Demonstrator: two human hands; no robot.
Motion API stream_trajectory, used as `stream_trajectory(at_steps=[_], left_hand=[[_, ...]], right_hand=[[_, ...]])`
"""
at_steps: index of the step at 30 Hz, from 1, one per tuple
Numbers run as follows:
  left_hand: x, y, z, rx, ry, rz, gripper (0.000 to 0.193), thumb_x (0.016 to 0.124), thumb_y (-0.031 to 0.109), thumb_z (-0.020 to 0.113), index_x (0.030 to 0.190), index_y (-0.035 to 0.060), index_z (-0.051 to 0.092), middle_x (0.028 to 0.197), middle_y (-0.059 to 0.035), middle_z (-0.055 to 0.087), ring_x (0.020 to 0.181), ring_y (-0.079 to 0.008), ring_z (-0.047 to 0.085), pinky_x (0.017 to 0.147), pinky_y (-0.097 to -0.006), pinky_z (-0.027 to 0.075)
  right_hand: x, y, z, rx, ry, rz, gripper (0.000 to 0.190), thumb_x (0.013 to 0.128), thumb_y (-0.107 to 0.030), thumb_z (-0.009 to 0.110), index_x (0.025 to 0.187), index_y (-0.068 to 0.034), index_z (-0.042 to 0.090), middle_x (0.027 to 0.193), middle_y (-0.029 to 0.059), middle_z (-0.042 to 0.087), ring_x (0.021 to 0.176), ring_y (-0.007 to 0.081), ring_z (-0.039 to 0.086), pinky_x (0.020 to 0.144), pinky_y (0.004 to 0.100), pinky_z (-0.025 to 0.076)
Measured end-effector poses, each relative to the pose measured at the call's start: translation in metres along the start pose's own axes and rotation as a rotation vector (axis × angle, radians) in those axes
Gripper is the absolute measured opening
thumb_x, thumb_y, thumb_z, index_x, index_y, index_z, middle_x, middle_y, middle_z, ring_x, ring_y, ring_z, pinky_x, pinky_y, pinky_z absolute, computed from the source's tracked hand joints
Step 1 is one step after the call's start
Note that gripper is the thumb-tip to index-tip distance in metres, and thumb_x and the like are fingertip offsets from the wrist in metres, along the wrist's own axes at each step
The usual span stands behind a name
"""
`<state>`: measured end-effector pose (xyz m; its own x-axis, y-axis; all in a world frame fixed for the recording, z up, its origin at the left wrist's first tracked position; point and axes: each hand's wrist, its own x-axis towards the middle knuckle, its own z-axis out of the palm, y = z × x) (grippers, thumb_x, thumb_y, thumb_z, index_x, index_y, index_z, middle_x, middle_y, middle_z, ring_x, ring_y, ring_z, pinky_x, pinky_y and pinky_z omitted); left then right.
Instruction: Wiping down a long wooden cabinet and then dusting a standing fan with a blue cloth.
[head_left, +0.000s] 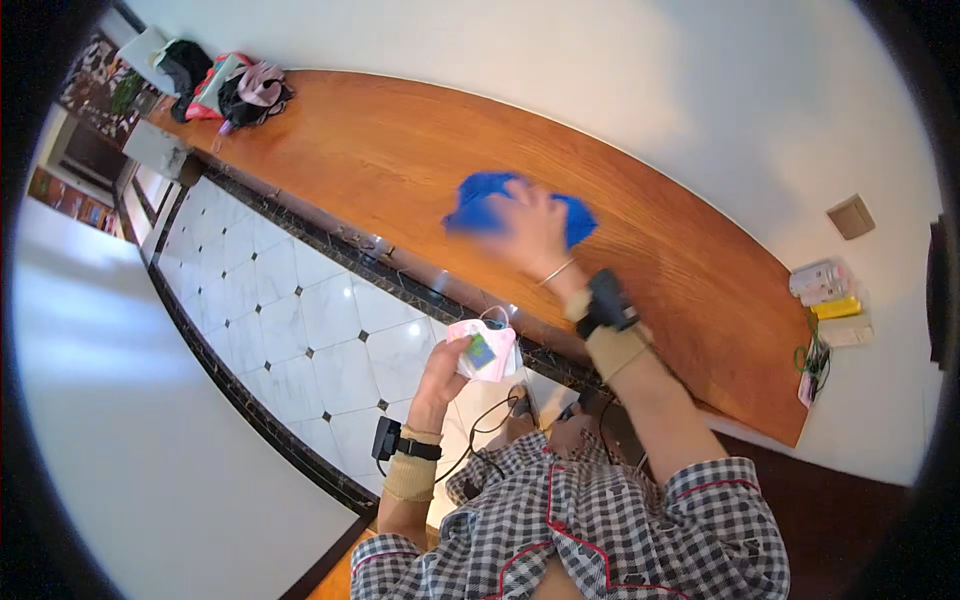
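Note:
My left hand (442, 375) pinches a small stack of items over the floor, beside the counter's front edge. The stack shows a pink and white face mask (500, 361) with a thin ear loop, and a small blue-green packet (478, 351) under my thumb. Out over the wooden counter (390, 142), my right hand (529, 225) lies across a blue cloth or bag (581, 220). That hand is blurred, its fingers are spread, and whether it grips the blue material is unclear. Each wrist wears a black strapped device over a beige band.
A clear bag and dark and pink cloths (259, 94) lie at the counter's far left end. At the right end stand bottles (817, 281), a yellow box (836, 307) and green-handled scissors (802, 358). The wall runs along the back; black cables hang near my legs.

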<state>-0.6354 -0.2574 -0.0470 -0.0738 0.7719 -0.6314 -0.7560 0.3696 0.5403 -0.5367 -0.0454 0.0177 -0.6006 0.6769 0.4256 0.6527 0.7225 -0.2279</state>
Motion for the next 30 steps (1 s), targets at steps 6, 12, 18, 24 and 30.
stream_trajectory(at_steps=[6,12,18,24,30], left_hand=[[-0.012,-0.001,0.004,-0.110,0.007,0.085,0.031,0.088,0.008,0.042,0.116,-0.0051,0.044,0.111,-0.0152,0.055,0.098,-0.0272,0.057,0.087,-0.0387,0.047],[-0.022,-0.032,-0.002,-0.202,-0.010,0.087,0.032,0.087,0.007,0.042,0.118,-0.0047,0.042,0.113,-0.0170,0.053,0.102,-0.0283,0.056,0.090,-0.0384,0.046],[-0.026,-0.050,0.017,-0.197,-0.041,0.063,0.033,0.086,0.008,0.046,0.116,-0.0057,0.043,0.112,-0.0163,0.054,0.101,-0.0273,0.056,0.089,-0.0369,0.046],[-0.024,-0.033,-0.007,-0.180,-0.022,0.054,0.033,0.085,0.007,0.045,0.115,-0.0062,0.044,0.110,-0.0156,0.055,0.100,-0.0252,0.057,0.086,-0.0359,0.048],[-0.032,0.027,-0.063,-0.195,-0.020,0.157,0.032,0.086,0.007,0.046,0.115,-0.0068,0.043,0.108,-0.0161,0.055,0.097,-0.0258,0.058,0.083,-0.0358,0.050]], right_hand=[[-0.040,-0.040,-0.014,0.170,-0.035,-0.220,0.049,0.061,-0.033,0.072,0.105,-0.022,0.056,0.119,0.0054,0.046,0.108,0.0280,0.041,0.079,0.0450,0.035],[-0.141,0.027,-0.078,0.017,-0.085,-0.007,0.050,0.058,-0.022,0.072,0.104,-0.017,0.056,0.121,0.0064,0.047,0.108,0.0310,0.045,0.085,0.0453,0.037],[-0.281,0.189,-0.166,-0.374,-0.101,0.548,0.044,0.080,-0.022,0.056,0.120,-0.005,0.048,0.127,0.0182,0.043,0.115,0.0349,0.042,0.097,0.0425,0.032],[-0.316,0.217,-0.171,-0.665,-0.284,1.123,0.049,0.090,-0.043,0.039,0.128,-0.013,0.040,0.135,0.0108,0.035,0.113,0.0357,0.042,0.088,0.0515,0.037],[-0.157,0.080,-0.060,-0.594,-0.088,0.602,0.046,0.085,-0.040,0.049,0.123,-0.015,0.045,0.131,0.0072,0.041,0.110,0.0327,0.044,0.078,0.0502,0.042]])
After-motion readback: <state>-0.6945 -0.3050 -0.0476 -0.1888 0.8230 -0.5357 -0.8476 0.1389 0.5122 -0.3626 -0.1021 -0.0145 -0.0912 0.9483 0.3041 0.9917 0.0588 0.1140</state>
